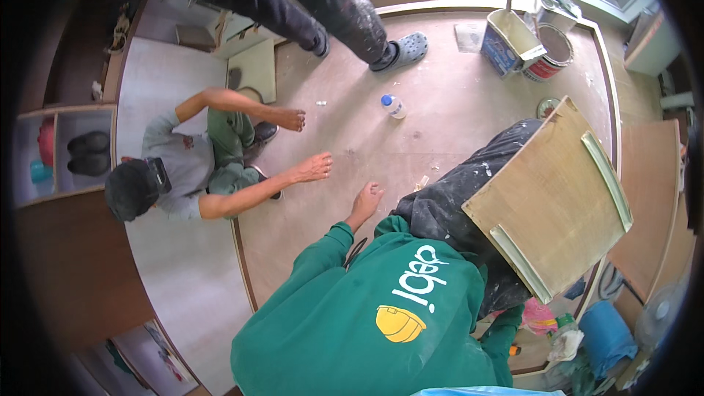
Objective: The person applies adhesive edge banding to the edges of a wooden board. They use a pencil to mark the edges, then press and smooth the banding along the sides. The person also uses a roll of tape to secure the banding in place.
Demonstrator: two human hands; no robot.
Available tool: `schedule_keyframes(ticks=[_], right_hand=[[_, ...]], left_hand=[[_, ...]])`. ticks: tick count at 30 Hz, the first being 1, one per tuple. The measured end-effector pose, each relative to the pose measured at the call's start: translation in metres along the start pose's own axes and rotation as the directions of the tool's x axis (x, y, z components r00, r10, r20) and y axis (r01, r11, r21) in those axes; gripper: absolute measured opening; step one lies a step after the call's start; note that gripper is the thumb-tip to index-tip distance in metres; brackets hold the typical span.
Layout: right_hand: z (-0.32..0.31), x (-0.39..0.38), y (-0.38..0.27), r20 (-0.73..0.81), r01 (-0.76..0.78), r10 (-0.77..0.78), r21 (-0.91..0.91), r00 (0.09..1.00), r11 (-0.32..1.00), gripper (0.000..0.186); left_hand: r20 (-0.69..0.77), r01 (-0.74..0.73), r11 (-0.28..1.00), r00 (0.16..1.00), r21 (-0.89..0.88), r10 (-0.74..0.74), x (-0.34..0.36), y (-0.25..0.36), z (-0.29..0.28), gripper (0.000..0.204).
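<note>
My left hand extends from a green sleeve over the pale wooden floor board, its fingers loosely bent and apart, with nothing in them. My right arm goes down beside my dark, paint-spotted trousers; its hand is hidden. A plywood panel with two pale strips on it covers part of my legs. Beyond my left hand, a small clear bottle with a blue cap stands on the floor board. Scraps of pale material lie near my trousers.
A seated co-worker in a grey shirt and cap holds both hands out at left. Another person's legs stand at the far side. A box and bucket sit far right. A blue roll lies lower right.
</note>
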State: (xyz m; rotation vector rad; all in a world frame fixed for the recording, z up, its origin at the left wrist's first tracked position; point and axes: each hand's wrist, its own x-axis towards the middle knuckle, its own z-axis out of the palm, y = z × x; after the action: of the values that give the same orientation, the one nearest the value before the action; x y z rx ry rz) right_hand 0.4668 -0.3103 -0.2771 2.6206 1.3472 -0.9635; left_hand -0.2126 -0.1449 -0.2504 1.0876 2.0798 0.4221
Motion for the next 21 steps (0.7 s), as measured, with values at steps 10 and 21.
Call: schedule_keyframes(ticks=[10,21], right_hand=[[-0.178,0.077,0.025,-0.044,0.011,0.071,0.909,0.997,0.416,0.035],[-0.320,-0.011,-0.112,-0.481,0.430,0.067,0.830,0.874,0.355,0.049]], left_hand=[[-0.089,0.146,0.980,0.983,-0.134,-0.159,0.009,-0.078,-0.006,0.049],[-0.041,-0.081,0.994,0.996,-0.079,0.078,0.074,0.031,-0.045,0.040]])
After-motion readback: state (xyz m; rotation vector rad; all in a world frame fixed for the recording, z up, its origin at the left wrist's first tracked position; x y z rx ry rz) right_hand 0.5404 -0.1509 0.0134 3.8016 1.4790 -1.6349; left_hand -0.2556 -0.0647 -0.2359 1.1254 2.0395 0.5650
